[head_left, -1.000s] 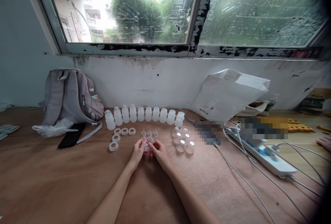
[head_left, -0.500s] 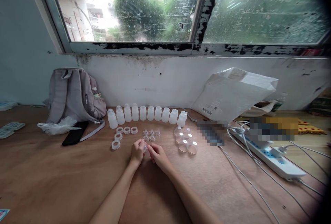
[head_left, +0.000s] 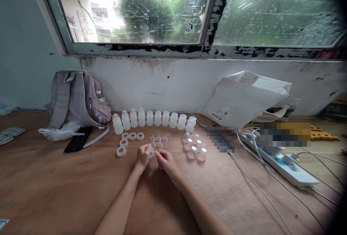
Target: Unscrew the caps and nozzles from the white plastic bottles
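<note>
Close together above the wooden table, my left hand [head_left: 144, 156] and my right hand [head_left: 165, 159] are both closed on a small translucent bottle teat [head_left: 151, 154]. Fingers cover much of it, and I cannot tell whether a ring is around it. Just beyond them lie several clear bottle teats [head_left: 159, 139]. To the left are several white screw rings [head_left: 124, 143]. Several clear domed caps [head_left: 192, 147] sit in a cluster on the right. Behind stands a curved row of frosted baby bottles [head_left: 157, 118]; those at its left end have tops on.
A grey backpack [head_left: 77, 99], a crumpled clear bag [head_left: 61, 132] and a black flat object [head_left: 78, 140] are at the left. On the right are a white plastic bag [head_left: 241, 97], cables and a power strip [head_left: 294, 173]. A wall with a window rises behind the table.
Both hands stay close together on the teat. The right fingers have shifted slightly around it, and a little more of it shows between the hands.
</note>
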`<state>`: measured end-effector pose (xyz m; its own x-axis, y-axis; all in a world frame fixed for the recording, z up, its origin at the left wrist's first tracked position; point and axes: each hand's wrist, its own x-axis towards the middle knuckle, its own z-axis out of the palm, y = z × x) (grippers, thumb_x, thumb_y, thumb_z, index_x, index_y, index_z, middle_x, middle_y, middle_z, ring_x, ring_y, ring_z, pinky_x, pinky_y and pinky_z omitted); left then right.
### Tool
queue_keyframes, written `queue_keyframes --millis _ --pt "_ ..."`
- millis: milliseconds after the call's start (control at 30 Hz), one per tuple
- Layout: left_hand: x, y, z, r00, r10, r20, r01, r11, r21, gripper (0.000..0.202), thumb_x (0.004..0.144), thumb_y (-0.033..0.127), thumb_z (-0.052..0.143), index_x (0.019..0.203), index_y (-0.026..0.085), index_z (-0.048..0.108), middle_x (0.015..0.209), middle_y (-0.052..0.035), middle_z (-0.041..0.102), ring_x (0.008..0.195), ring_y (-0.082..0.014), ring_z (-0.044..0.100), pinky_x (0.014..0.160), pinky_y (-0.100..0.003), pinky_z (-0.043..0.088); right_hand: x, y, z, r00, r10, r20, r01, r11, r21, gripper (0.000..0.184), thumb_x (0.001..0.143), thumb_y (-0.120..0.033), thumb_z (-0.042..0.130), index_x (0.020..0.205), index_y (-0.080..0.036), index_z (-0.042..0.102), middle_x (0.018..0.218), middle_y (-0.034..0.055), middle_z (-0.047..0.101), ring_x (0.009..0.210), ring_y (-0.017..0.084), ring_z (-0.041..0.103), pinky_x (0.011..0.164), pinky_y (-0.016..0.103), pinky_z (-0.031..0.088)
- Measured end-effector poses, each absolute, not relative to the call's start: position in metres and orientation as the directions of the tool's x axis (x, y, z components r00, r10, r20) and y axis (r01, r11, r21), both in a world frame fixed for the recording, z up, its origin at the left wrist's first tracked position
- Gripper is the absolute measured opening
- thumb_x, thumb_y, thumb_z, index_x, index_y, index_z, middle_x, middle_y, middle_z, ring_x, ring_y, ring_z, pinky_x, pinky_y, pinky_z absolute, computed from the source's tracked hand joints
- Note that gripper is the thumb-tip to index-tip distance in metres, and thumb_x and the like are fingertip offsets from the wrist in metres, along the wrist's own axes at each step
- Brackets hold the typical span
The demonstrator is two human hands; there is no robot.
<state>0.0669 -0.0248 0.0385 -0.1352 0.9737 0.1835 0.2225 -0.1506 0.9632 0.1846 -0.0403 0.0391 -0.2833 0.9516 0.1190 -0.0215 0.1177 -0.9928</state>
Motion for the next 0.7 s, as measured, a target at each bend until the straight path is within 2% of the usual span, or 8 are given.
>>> queue_keyframes --millis 167,300,400,500,567,700 --pt "0.067 -0.025 0.036 -0.150 0.968 0.200 0.267 -0.156 0.951 0.033 0.074 0.034 0.037 0.049 0.016 0.049 0.041 0.0031 0.044 0.040 -0.0097 0.041 0.041 -0.019 0.028 0.191 -0.035 0.040 -0.309 0.944 0.113 -0.038 0.106 -0.994 0.038 0.073 -0.048 0.050 0.050 -0.018 0.040 0.038 -0.0072 0.040 0.030 0.005 0.033 0.033 0.018 0.022" --pt "0.068 -0.028 0.035 -0.125 0.965 0.229 0.319 -0.179 0.931 0.034 0.076 0.039 0.037 0.060 0.016 0.056 0.046 0.0012 0.052 0.040 -0.0114 0.045 0.039 -0.019 0.032 0.196 -0.031 0.038 -0.289 0.948 0.131 -0.006 0.135 -0.991 0.038 0.072 -0.049 0.050 0.052 -0.018 0.043 0.040 -0.0057 0.045 0.031 0.006 0.035 0.033 0.018 0.023" --pt "0.068 -0.024 0.039 -0.114 0.950 0.290 0.389 -0.226 0.893 0.028 0.075 0.037 0.042 0.071 0.017 0.061 0.063 -0.0024 0.061 0.056 -0.0148 0.054 0.051 -0.022 0.041 0.202 -0.027 0.036 -0.227 0.965 0.134 -0.001 0.137 -0.991 0.037 0.070 -0.051 0.051 0.054 -0.018 0.045 0.043 -0.0048 0.049 0.031 0.006 0.037 0.033 0.019 0.023" --pt "0.063 -0.002 0.050 -0.122 0.925 0.360 0.489 -0.260 0.833 0.026 0.074 0.031 0.046 0.094 0.020 0.059 0.087 -0.0057 0.061 0.066 -0.0161 0.056 0.066 -0.026 0.042 0.209 -0.020 0.033 -0.084 0.987 0.137 -0.027 0.135 -0.990 0.037 0.070 -0.051 0.051 0.054 -0.018 0.044 0.044 -0.0043 0.050 0.031 0.007 0.038 0.034 0.019 0.024" --pt "0.056 0.022 0.063 -0.102 0.917 0.387 0.563 -0.268 0.782 0.033 0.072 0.027 0.049 0.103 0.021 0.055 0.091 -0.0066 0.060 0.067 -0.0170 0.055 0.071 -0.029 0.041 0.213 -0.016 0.032 0.026 0.992 0.122 -0.054 0.123 -0.991 0.037 0.070 -0.050 0.051 0.053 -0.018 0.044 0.045 -0.0043 0.049 0.031 0.007 0.038 0.035 0.020 0.025" --pt "0.042 0.079 0.089 -0.071 0.915 0.397 0.692 -0.241 0.680 0.041 0.070 0.021 0.050 0.111 0.021 0.050 0.096 -0.0088 0.058 0.082 -0.0222 0.054 0.075 -0.031 0.039 0.219 -0.011 0.031 0.153 0.987 0.057 -0.129 0.077 -0.989 0.037 0.068 -0.050 0.053 0.052 -0.018 0.044 0.044 -0.0043 0.048 0.032 0.007 0.039 0.035 0.021 0.027"
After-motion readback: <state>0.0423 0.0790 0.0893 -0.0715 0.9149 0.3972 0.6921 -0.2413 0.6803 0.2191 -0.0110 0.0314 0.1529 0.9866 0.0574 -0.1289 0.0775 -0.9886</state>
